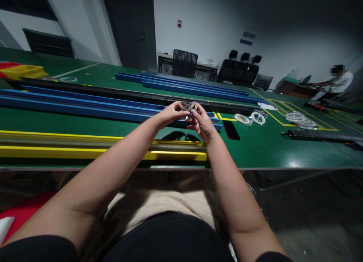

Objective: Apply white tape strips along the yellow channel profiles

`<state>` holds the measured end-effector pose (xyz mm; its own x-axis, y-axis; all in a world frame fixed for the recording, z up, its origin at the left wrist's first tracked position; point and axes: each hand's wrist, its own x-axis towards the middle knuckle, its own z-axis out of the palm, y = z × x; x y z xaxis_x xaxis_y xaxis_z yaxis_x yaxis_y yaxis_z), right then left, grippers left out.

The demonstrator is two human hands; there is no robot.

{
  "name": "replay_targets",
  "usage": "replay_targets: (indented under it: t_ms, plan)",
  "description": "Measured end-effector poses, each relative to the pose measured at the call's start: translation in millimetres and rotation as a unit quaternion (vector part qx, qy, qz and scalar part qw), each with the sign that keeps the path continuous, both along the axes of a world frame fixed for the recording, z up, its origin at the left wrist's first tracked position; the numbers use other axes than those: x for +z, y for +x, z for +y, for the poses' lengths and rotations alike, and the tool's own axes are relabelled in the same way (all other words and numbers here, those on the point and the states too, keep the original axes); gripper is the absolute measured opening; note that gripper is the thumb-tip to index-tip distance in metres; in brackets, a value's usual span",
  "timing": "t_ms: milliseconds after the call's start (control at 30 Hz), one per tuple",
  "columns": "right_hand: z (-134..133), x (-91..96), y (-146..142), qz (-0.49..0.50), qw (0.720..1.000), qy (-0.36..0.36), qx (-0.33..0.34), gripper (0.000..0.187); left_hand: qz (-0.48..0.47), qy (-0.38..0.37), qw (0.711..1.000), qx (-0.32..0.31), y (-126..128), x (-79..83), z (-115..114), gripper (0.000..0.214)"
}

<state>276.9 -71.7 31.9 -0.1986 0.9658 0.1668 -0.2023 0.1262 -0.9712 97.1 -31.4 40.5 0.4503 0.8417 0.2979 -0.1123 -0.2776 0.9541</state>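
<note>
Both hands are raised above the green table, close together in the middle of the view. Between them is a thin grey-brown band curled into loops (187,106), whose exact kind is too small to tell. My left hand (170,113) pinches its left side with thumb and fingers. On the right side, my right hand (200,121) grips the same band, its lower fingers curled loosely beneath. Below the hands lie a yellow channel rail (176,155) and the end of a blue rail (113,112).
More blue rails (193,89) and a long black rail (127,95) lie farther back. To the right are a phone (231,129), bagged white coils (258,118) and a black slotted strip (320,135). A yellow bin (30,72) stands far left. Another person (342,82) sits far right.
</note>
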Motion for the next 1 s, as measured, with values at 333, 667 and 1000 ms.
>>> replay_targets:
  t_ms: [333, 667, 1000]
  plan:
    - [3, -4.8, 3, -0.028, 0.999, 0.012, -0.036, 0.083, 0.032, 0.003, 0.999, -0.040, -1, 4.7, -4, 0.048]
    - [0, -3.8, 13, -0.055, 0.996, -0.058, 0.036, 0.071, 0.078, 0.006, 0.993, -0.087, -6, -0.6, -2, 0.045]
    - [2, -6.7, 8, -0.050, 0.994, -0.083, 0.049, 0.065, 0.086, 0.009, 0.995, -0.058, -6, -12.9, 6, 0.039]
